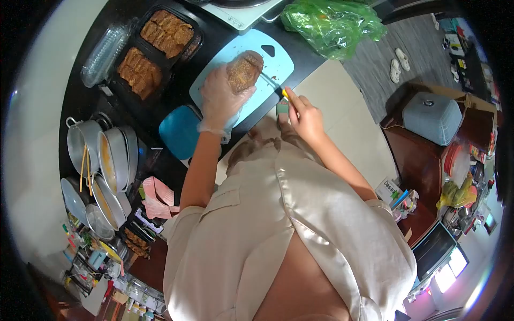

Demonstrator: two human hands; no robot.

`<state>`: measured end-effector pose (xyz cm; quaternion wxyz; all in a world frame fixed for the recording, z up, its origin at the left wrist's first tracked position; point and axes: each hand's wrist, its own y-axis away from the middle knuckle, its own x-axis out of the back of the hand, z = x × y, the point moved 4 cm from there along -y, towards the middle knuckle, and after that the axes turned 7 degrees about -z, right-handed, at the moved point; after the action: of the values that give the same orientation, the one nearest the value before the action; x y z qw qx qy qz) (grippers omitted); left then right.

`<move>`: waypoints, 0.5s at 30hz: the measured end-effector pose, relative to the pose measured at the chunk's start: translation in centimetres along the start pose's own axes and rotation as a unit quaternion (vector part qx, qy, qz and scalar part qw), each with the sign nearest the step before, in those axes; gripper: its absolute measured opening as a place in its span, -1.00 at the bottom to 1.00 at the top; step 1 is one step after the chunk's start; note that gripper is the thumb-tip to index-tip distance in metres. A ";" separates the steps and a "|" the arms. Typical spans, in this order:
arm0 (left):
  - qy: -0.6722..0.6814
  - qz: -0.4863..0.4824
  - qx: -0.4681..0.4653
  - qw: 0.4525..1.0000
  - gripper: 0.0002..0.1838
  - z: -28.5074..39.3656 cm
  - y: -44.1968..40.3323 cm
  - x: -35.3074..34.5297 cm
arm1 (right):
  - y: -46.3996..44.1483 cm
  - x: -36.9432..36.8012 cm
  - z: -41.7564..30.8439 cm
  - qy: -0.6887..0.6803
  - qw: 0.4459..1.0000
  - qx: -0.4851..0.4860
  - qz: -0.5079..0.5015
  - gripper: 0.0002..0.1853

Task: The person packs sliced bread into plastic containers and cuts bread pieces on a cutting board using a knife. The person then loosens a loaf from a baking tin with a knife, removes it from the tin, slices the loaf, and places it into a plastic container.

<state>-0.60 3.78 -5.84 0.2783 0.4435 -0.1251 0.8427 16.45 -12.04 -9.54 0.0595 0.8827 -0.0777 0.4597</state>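
Observation:
A brown, speckled oval loaf rests on a light blue cutting board. My left hand, in a clear plastic glove, is closed around the loaf's near left side. In my right hand is a knife with a yellow handle part showing. Its thin blade points up and left over the board toward the loaf, and I cannot tell whether it touches. Small dark crumbs lie on the board beside the loaf.
Black trays with brown sliced pieces stand at the back left, near clear plastic lids. A green plastic bag lies at the back right. Metal pots and a blue lid-like piece are on the left.

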 end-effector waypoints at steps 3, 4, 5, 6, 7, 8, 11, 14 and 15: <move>-0.035 0.058 -0.006 0.998 -0.25 0.4 0.4 -0.2 | -2.4 1.5 -2.8 -0.017 0.997 0.039 0.060 -0.48; -0.026 0.043 0.008 0.999 -0.25 0.5 0.1 -0.3 | -3.1 1.2 -3.3 0.000 0.998 0.046 0.051 -0.49; -0.017 0.028 0.022 0.999 -0.25 0.6 -0.2 -0.4 | -3.6 1.0 -3.6 0.018 0.998 0.053 0.043 -0.49; -0.016 0.031 0.023 0.999 -0.25 0.5 -0.3 -0.4 | -3.7 0.6 -3.6 0.016 0.998 0.043 0.030 -0.47; -0.004 0.025 0.024 0.999 -0.25 0.3 -0.3 -0.5 | -3.5 0.3 -3.4 0.016 0.998 0.046 0.029 -0.47; 0.008 0.018 0.025 0.999 -0.24 0.2 -0.4 -0.6 | -3.2 -0.1 -2.9 0.018 0.998 0.047 0.030 -0.46; -0.012 0.081 0.017 0.997 -0.41 0.2 -0.4 -0.9 | -3.0 -0.2 -3.0 0.020 0.999 0.043 0.019 -0.45; -0.010 0.087 0.004 0.996 -0.39 -0.1 -0.4 -1.4 | -5.1 -0.3 -4.3 0.031 0.999 0.044 0.011 -0.43; -0.009 0.087 0.003 0.996 -0.39 -0.4 -0.5 -1.8 | -6.3 -0.8 -4.9 0.039 0.998 0.048 0.013 -0.43</move>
<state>0.23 3.75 -7.51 0.2014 0.4392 -0.1626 0.8603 13.29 -4.91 -7.64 0.0140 0.8649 -0.0649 0.4975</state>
